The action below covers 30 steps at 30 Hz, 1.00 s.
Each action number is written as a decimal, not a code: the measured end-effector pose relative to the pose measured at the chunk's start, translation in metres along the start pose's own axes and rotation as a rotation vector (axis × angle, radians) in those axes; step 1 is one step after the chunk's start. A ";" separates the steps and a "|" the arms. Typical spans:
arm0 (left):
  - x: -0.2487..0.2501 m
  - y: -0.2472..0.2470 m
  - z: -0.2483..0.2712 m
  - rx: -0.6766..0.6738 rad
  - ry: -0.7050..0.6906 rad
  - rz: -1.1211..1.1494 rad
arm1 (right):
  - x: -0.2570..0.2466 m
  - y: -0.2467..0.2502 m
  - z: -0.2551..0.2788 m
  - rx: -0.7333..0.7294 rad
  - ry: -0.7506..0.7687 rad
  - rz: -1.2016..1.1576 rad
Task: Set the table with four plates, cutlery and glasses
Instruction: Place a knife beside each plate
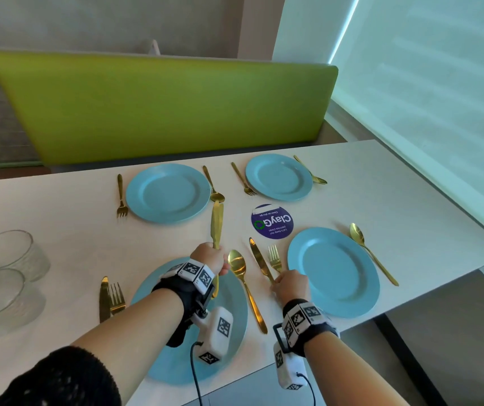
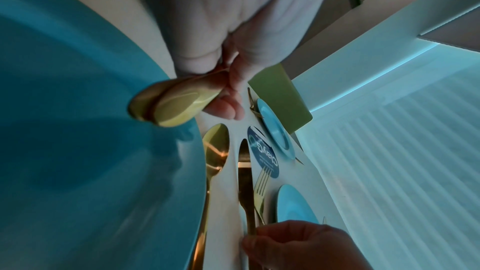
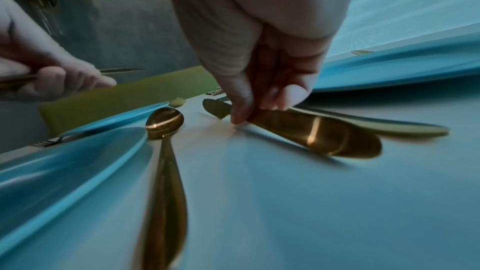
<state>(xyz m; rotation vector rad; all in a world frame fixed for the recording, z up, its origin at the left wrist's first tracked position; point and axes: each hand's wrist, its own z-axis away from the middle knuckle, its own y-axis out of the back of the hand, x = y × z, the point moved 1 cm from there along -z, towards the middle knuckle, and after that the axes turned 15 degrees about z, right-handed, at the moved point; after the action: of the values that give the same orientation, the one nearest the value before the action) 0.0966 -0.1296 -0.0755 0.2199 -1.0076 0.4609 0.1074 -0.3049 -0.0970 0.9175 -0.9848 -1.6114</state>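
My left hand (image 1: 210, 259) grips gold knives (image 1: 216, 227) blades up, above the near left blue plate (image 1: 236, 315). Two handle ends (image 2: 171, 106) stick out below its fingers (image 2: 233, 93). My right hand (image 1: 290, 285) pinches the handle of another gold knife (image 1: 259, 259) that lies flat on the table. That knife (image 3: 324, 134) sits beside a fork (image 1: 274, 257), left of the near right plate (image 1: 334, 271). A gold spoon (image 1: 245, 285) lies between the two near plates. The far left plate (image 1: 167, 193) and far right plate (image 1: 278, 177) each have a fork and a spoon.
Clear glasses (image 1: 6, 253) stand grouped at the table's left edge. A knife and fork (image 1: 111, 297) lie left of the near left plate. A round purple sticker (image 1: 273, 221) marks the table's middle. A green bench back (image 1: 161, 106) runs behind the table.
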 end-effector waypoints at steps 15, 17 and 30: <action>-0.002 -0.021 0.001 -0.027 0.016 -0.050 | 0.012 -0.005 -0.003 0.012 -0.093 -0.015; -0.002 -0.021 0.001 -0.031 0.015 -0.053 | 0.012 -0.005 -0.003 0.014 -0.097 -0.009; 0.000 -0.016 0.009 -0.073 0.061 -0.036 | 0.015 -0.001 0.000 0.004 -0.092 -0.006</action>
<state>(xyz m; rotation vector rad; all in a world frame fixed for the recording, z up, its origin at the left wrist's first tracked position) 0.0972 -0.1468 -0.0703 0.1573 -0.9571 0.3947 0.1034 -0.3193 -0.0991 0.8561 -1.0494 -1.6697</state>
